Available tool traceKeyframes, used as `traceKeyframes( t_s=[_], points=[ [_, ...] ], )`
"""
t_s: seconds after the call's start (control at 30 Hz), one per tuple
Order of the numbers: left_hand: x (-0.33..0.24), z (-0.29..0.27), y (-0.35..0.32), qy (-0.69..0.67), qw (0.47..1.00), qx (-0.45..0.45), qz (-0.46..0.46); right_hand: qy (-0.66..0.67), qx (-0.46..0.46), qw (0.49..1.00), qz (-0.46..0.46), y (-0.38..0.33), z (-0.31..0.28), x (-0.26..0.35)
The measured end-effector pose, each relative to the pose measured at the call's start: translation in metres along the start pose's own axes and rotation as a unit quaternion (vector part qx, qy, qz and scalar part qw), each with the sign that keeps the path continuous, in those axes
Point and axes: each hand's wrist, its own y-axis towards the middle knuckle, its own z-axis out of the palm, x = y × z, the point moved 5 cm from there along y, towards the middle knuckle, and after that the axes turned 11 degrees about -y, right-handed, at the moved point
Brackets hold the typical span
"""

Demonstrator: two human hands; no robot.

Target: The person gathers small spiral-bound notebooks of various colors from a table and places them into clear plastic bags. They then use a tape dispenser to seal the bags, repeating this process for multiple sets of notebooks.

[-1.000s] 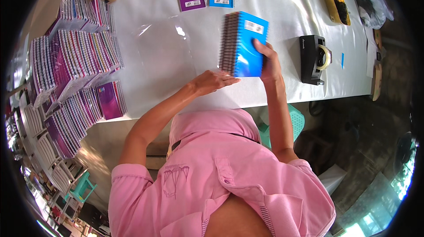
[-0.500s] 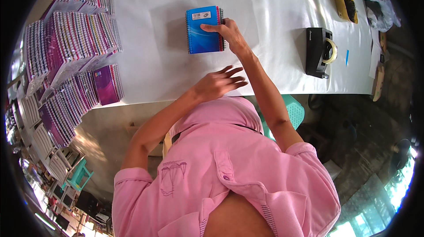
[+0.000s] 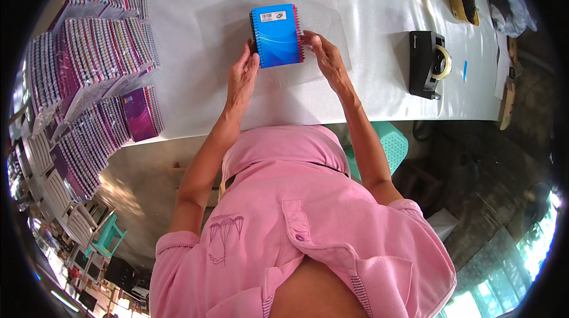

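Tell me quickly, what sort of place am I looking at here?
Probably a small stationery packing bench: stacks of spiral notebooks line the white table, a tape dispenser stands ready, and a blue notebook lies on clear wrap.

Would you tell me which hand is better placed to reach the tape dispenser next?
Right. The right hand rests at the blue notebook's right edge, on the same side as the tape dispenser; the left hand would have to cross over.

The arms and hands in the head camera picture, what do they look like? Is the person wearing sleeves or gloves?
The left hand and right hand are bare, with no gloves and no rings or watch that I can make out. Both forearms are bare too. The person wears a pink shirt with short sleeves ending above the elbows, a collar, and a small line-drawn emblem on the left side of the chest.
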Motion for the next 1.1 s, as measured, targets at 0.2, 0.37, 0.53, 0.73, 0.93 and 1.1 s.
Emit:
traceKeyframes(
  t_s=[0.2,0.37,0.53,0.73,0.93,1.1],
  points=[
    [0.005,0.004,-0.003,-0.037,0.998,0.018,0.044,0.009,-0.032,0.999,-0.017,-0.001,-0.002,0.000],
    [-0.006,-0.004,-0.001,-0.073,0.995,-0.022,0.058,-0.111,-0.208,0.971,-0.029,-0.009,-0.035,-0.004],
    [-0.008,-0.001,0.006,-0.069,0.996,0.053,0.008,-0.497,-0.302,0.812,0.053,-0.012,-0.056,-0.024],
    [-0.007,-0.001,0.008,-0.091,0.995,0.036,0.032,-0.217,-0.273,0.924,0.155,-0.013,-0.074,-0.029],
    [-0.011,-0.002,0.011,-0.079,0.995,0.048,0.043,-0.220,-0.289,0.925,0.116,-0.018,-0.074,-0.028],
    [-0.024,0.002,0.015,-0.039,0.993,0.056,0.099,-0.338,-0.268,0.897,0.094,-0.020,-0.059,-0.012]
  ],
)
